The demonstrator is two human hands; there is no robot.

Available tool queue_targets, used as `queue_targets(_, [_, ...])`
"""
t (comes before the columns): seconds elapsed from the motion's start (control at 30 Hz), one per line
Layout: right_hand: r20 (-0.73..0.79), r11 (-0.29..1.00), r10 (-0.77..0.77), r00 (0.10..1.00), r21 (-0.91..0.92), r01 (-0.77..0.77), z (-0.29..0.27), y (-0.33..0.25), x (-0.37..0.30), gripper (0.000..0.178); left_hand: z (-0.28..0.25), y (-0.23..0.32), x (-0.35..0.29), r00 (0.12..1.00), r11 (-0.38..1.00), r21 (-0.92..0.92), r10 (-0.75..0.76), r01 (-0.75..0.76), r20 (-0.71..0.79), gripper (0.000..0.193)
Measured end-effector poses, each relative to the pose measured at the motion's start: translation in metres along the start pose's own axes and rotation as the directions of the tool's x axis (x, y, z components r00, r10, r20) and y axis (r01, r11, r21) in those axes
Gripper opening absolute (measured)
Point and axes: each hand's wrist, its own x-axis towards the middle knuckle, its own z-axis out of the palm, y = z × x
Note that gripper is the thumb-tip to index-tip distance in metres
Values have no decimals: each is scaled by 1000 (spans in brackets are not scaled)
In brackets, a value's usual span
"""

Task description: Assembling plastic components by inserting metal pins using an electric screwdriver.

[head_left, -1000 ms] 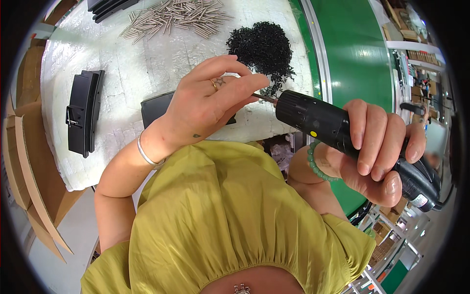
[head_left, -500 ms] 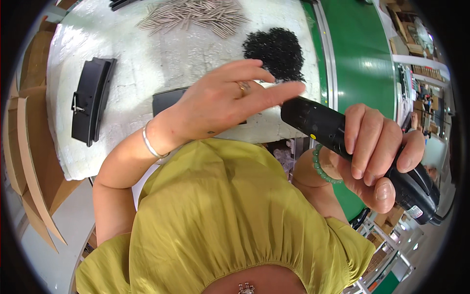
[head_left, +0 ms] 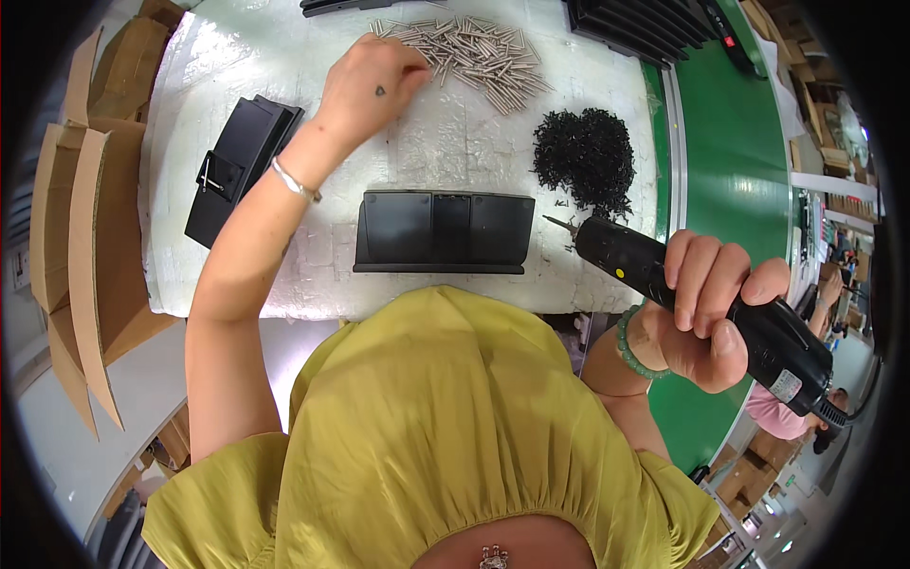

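My right hand (head_left: pixel 711 294) is wrapped round a black electric screwdriver (head_left: pixel 621 251), its thin bit pointing left over the white work surface (head_left: pixel 332 284). At the left edge of a pile of silver metal pins (head_left: pixel 488 62) is my left hand (head_left: pixel 365 90), back of the hand up, its fingers curled down. The fingertips are partly hidden, so what they pinch does not show. A flat black panel-like part (head_left: pixel 398 232) lies in front of me, below both piles. Right of it sits a heap of small black pieces, apparently screws (head_left: pixel 583 156).
Another black part (head_left: pixel 251 152) lies at the left, with a small silver piece on it. Stacked black parts (head_left: pixel 635 24) stand at the far right. Cardboard boxes (head_left: pixel 118 209) flank the left side; a green surface (head_left: pixel 730 161) runs along the right. Another person (head_left: pixel 782 412) is behind at the right.
My left hand has moved away from the screwdriver's front end, up and left to the metal pins. The screwdriver bit and the black panel now show. The view has shifted.
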Motion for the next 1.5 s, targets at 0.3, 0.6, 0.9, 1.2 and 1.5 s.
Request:
queue_targets(0.3, [14,1000,17,1000,-7,-17,-3,-1,-2,32,-4,-11,38,859,952,46,-295,304,418,18])
queue_targets(0.6, [73,997,62,995,44,-65,0,6,2,33,-47,28,-35,887,743,-510,-254,434,385,6])
queue_targets(0.9, [214,989,145,966,-44,-139,34,48,12,34,-32,71,-99,986,922,-350,-162,164,36,10])
queue_targets(1.2, [243,983,183,953,-69,-171,37,62,10,32,-28,72,-101,988,899,-410,-146,152,45,14])
queue_targets(1.5, [242,979,196,950,-104,-175,40,69,12,31,-27,74,-97,989,900,-409,-137,150,60,11])
